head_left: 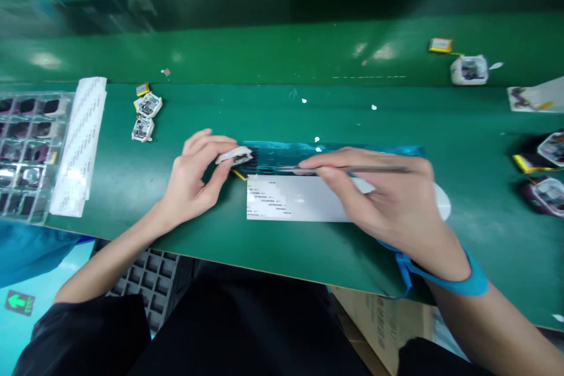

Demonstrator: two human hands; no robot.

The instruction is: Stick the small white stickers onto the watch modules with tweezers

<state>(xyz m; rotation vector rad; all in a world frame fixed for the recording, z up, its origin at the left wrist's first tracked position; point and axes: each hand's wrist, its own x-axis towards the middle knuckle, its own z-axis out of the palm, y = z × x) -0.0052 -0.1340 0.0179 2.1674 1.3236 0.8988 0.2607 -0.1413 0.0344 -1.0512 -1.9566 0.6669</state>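
Between the thumb and fingers of my left hand [200,173] is a small white device housing [238,155], tilted, with a bit of yellow below it. My right hand [374,188] is closed on metal tweezers [352,169], their tips pointing left over a translucent blue film strip [273,155]. Just below the film lies a white label sheet [299,200] with rows of small printed text at its left end. My right hand covers part of this sheet. A blue band [467,282] circles my right wrist.
A clear compartment tray [30,155] and white printed strips [83,141] lie at the left. Two opened housings [147,106] sit nearby. More housings are at the right, one white [469,70] and one purple [546,194]. The table's front edge runs below my hands.
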